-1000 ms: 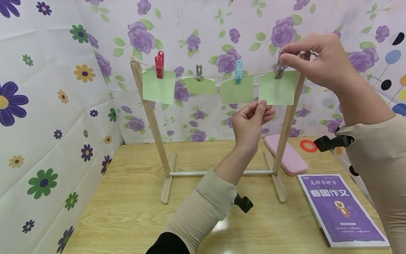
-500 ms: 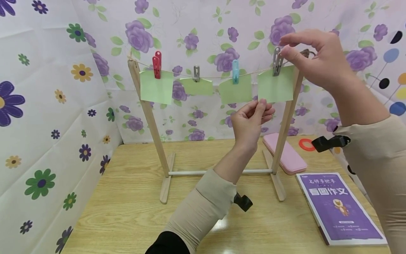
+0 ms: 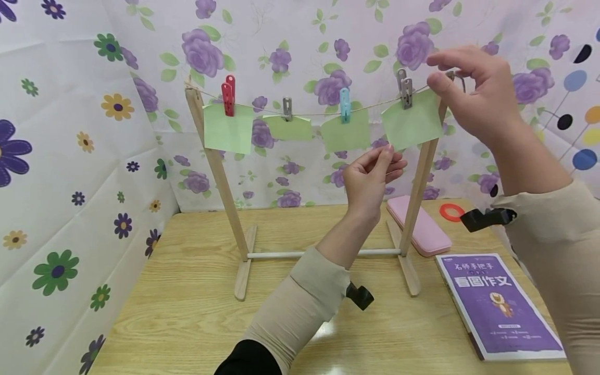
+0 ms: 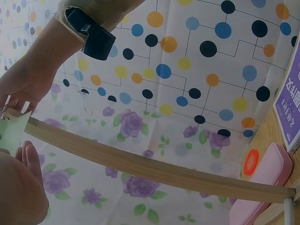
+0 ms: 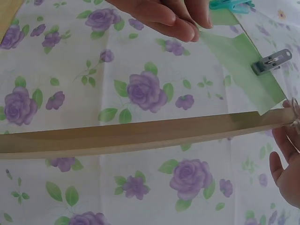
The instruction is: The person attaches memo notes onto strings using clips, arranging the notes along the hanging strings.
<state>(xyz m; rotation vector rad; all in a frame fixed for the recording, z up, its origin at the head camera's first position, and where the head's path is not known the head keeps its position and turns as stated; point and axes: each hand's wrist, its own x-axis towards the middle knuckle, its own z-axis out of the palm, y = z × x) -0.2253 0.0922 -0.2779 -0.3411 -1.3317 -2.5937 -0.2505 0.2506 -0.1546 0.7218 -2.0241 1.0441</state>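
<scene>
In the head view, a green paper sheet (image 3: 413,121) hangs tilted from a string at the right, with a grey clothespin (image 3: 406,95) clamped on its top edge. My left hand (image 3: 367,179) pinches the sheet's lower left corner between thumb and fingers. To the right of the clothespin, my right hand (image 3: 485,96) is raised with thumb and fingers spread, holding nothing. In the right wrist view the clothespin (image 5: 272,62) grips the sheet (image 5: 241,70) near the string. Part of the sheet (image 4: 13,133) shows at the left wrist view's edge.
Further left on the string, a red clothespin (image 3: 228,96), a grey one (image 3: 287,108) and a blue one (image 3: 345,105) hold other green sheets. A wooden post (image 3: 417,198) supports the right end. A pink case (image 3: 422,229), orange ring (image 3: 451,212) and purple book (image 3: 499,307) lie right.
My right hand has let go of the grey clothespin and moved slightly right, its fingers spreading. The sheet has gone from level to tilted. My left hand keeps its pinch.
</scene>
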